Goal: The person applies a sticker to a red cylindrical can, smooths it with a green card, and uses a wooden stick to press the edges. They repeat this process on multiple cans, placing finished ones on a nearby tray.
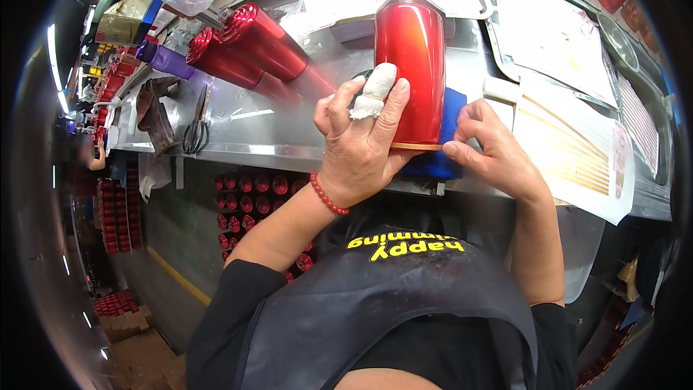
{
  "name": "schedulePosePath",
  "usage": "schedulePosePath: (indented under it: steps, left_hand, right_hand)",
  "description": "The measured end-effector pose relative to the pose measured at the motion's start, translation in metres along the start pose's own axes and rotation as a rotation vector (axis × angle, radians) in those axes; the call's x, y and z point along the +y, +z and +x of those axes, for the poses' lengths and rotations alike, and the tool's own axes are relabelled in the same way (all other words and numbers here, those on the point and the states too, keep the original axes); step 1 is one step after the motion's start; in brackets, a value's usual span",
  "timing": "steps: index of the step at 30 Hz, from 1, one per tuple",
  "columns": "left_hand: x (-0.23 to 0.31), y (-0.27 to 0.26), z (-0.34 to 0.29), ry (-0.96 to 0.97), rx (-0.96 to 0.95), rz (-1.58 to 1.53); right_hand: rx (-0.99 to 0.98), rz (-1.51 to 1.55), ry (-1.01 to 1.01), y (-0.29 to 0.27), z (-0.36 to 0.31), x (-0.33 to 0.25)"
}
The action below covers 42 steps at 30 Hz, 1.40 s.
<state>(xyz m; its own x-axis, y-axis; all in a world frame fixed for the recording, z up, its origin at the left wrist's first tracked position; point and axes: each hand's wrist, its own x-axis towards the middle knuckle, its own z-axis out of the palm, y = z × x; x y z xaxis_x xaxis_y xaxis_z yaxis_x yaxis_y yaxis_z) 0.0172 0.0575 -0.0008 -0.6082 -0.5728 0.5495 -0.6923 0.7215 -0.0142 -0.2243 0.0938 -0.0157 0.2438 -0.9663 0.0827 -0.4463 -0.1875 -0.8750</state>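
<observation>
A glossy red cylinder (411,65) lies over a blue cloth (453,112) near the bench's front edge, its narrower end pointing away from me. My left hand (361,126) grips its left side, the thumb along the wall and one finger wrapped in a whitish covering. Around the cylinder's near edge runs a thin gold strip (415,146). At the right end of that strip, my right hand (494,148) is closed, thumb and forefinger pinched at it. Right of this hand, a white backing sheet (617,195) carries several gold strips (567,141).
Two red cylinders (263,43) lie at the left on the metal bench (289,126). Scissors (196,126) and a brown cloth (155,112) are further left. Papers (552,36) cover the back right. Below the bench stand several rows of red pieces (245,202).
</observation>
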Motion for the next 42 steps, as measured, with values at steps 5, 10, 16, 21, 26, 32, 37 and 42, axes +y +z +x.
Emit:
schedulePosePath:
  steps: [5, 10, 16, 21, 26, 32, 37, 42]
  left_hand:
    - [-0.011, 0.022, -0.027, -0.169, 0.020, -0.253]
    - [-0.018, 0.035, -0.043, -0.254, -0.090, -0.442]
    - [-0.016, 0.013, -0.030, -0.284, 0.026, -0.613]
    - [0.000, 0.004, -0.013, -0.077, 0.029, -0.203]
    - [-0.016, 0.021, -0.024, -0.088, 0.039, -0.315]
    - [-0.011, 0.017, -0.019, -0.279, 0.007, -0.771]
    - [-0.005, 0.013, -0.012, -0.286, -0.021, -0.731]
    - [-0.004, 0.012, -0.008, -0.288, -0.024, -0.693]
  right_hand:
    - [-0.002, -0.014, 0.010, 0.001, 0.000, -0.005]
    - [0.117, -0.055, -0.073, 0.005, -0.006, -0.009]
    - [0.437, -0.163, -0.256, 0.030, -0.020, -0.005]
    - [0.477, -0.280, -0.402, 0.044, -0.028, 0.002]
    - [0.486, -0.316, -0.502, 0.044, -0.027, -0.004]
    - [0.442, -0.333, -0.485, 0.052, -0.029, -0.007]
    - [0.427, -0.326, -0.479, 0.052, -0.028, -0.007]
    - [0.436, -0.322, -0.494, 0.055, -0.026, -0.004]
